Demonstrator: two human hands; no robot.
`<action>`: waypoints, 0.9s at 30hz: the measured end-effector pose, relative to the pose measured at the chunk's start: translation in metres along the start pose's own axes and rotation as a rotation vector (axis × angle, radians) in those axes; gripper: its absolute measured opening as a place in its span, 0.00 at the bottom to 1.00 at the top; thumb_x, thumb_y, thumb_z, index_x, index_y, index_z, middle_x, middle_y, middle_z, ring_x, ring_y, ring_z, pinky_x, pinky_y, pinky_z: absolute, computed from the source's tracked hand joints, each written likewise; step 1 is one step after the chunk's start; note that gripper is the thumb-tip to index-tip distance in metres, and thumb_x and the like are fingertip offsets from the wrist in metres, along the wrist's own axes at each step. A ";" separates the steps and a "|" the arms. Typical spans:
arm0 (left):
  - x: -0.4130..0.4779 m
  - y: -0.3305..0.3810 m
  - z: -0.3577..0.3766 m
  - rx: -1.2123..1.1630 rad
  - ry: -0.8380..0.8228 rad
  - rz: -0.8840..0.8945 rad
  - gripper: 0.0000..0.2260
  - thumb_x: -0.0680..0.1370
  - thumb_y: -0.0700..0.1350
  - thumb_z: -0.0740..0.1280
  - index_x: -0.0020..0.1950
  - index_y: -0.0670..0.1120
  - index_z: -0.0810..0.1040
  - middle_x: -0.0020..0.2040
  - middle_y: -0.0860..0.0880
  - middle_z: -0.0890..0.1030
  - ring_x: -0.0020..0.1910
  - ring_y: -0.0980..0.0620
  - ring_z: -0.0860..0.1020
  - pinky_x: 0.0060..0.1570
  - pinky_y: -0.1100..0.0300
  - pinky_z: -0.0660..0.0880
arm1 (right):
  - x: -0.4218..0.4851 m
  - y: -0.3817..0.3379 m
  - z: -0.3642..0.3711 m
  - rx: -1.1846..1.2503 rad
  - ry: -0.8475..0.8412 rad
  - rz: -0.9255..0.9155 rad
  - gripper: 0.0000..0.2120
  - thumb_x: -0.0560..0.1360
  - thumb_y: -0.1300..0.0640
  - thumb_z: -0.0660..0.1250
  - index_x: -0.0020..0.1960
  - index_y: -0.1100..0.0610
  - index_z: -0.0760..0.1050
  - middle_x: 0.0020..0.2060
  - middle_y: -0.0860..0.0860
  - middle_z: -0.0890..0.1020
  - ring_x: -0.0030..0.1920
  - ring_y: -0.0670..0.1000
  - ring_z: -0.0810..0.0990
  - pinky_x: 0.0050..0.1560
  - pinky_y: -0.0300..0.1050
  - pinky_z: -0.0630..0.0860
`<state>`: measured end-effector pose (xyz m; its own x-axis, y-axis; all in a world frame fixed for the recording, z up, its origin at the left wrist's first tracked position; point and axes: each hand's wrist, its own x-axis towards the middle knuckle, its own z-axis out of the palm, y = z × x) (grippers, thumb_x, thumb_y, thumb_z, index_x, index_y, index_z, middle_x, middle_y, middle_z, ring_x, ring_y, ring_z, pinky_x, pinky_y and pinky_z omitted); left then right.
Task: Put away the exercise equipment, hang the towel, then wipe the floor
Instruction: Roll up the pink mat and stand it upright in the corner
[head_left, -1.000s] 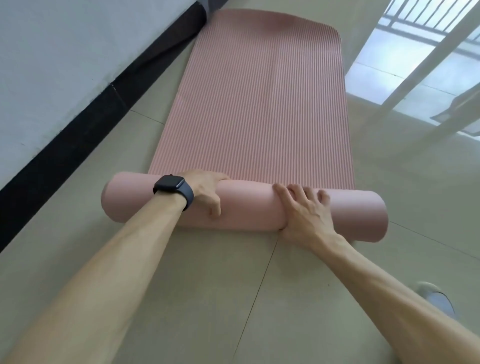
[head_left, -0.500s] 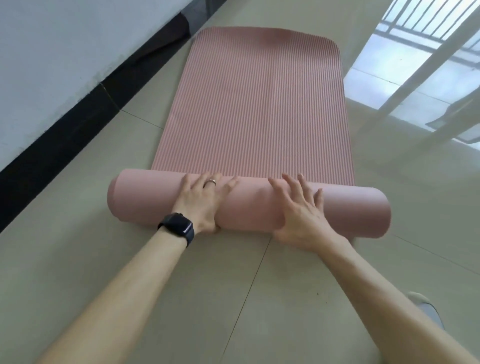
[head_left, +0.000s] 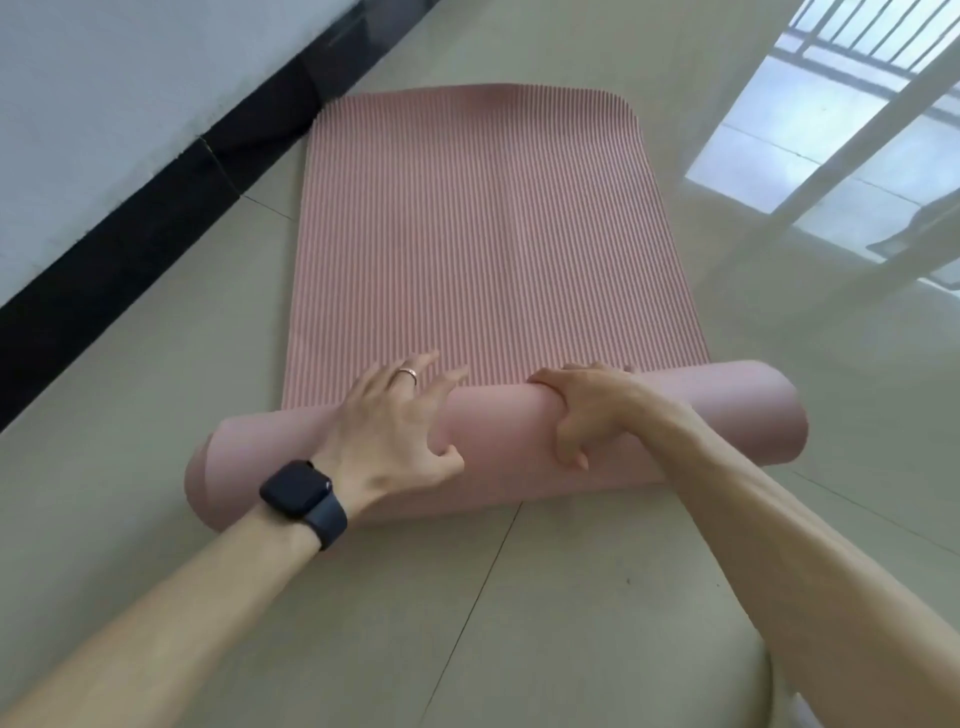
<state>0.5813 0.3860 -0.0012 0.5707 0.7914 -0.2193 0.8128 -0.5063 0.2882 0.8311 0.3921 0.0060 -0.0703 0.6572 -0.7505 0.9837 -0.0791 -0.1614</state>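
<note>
- Left hand lies spread wide over the roll. Its fingers are stretched across the top toward the ribbed sheet and its thumb is pressed against the smooth near face. It grips nothing. A thin metal ring sits on one finger, and a dark, rounded-square watch on a matte band wraps my wrist.
- My right hand, just beside the left, is hooked over the roll. The fingers curl over the crest, their tips hidden on the far side, and the thumb points down the near face, so it holds the rolled foam.
- Under both palms is the mat, thick, soft-looking pink foam. Its near end is wound into a fat cylinder lying across in front of me. The outer skin is smooth, and the open left end shows the layers only dimly.
- Below my wrists and under the roll is the floor, glossy pale tile with a thin dark grout line running toward me.
- Beyond my fingertips the rest of the foam lies flat. It is covered in fine lengthwise ribs and ends in rounded corners.
- Off to the left of my left hand, a black skirting board runs diagonally below a matte white wall. The sheet's far left corner comes close to it.
- Far to the right of my right hand, the tiles mirror a bright barred window.
</note>
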 end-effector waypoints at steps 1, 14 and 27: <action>-0.013 0.004 0.008 0.102 0.134 0.052 0.34 0.73 0.61 0.63 0.77 0.53 0.62 0.77 0.43 0.65 0.75 0.43 0.63 0.73 0.44 0.61 | 0.011 -0.001 -0.008 0.032 -0.036 0.014 0.52 0.52 0.54 0.75 0.72 0.36 0.61 0.66 0.47 0.74 0.66 0.57 0.71 0.69 0.70 0.58; 0.064 -0.028 -0.006 0.143 -0.155 -0.070 0.59 0.59 0.74 0.71 0.80 0.56 0.44 0.81 0.49 0.48 0.80 0.49 0.46 0.75 0.34 0.47 | 0.005 -0.016 0.090 -0.215 0.718 -0.102 0.59 0.62 0.58 0.73 0.81 0.50 0.38 0.81 0.54 0.42 0.80 0.61 0.37 0.72 0.74 0.38; 0.022 -0.011 0.006 0.396 -0.072 -0.079 0.48 0.68 0.59 0.71 0.77 0.52 0.44 0.73 0.43 0.67 0.70 0.40 0.67 0.63 0.37 0.67 | 0.004 -0.013 -0.015 -0.103 0.246 -0.138 0.46 0.59 0.48 0.76 0.72 0.43 0.59 0.61 0.46 0.73 0.63 0.54 0.71 0.66 0.68 0.65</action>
<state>0.5856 0.4067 -0.0145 0.5004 0.8140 -0.2949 0.8283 -0.5492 -0.1105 0.8202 0.4069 0.0151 -0.1751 0.8191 -0.5463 0.9800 0.0920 -0.1763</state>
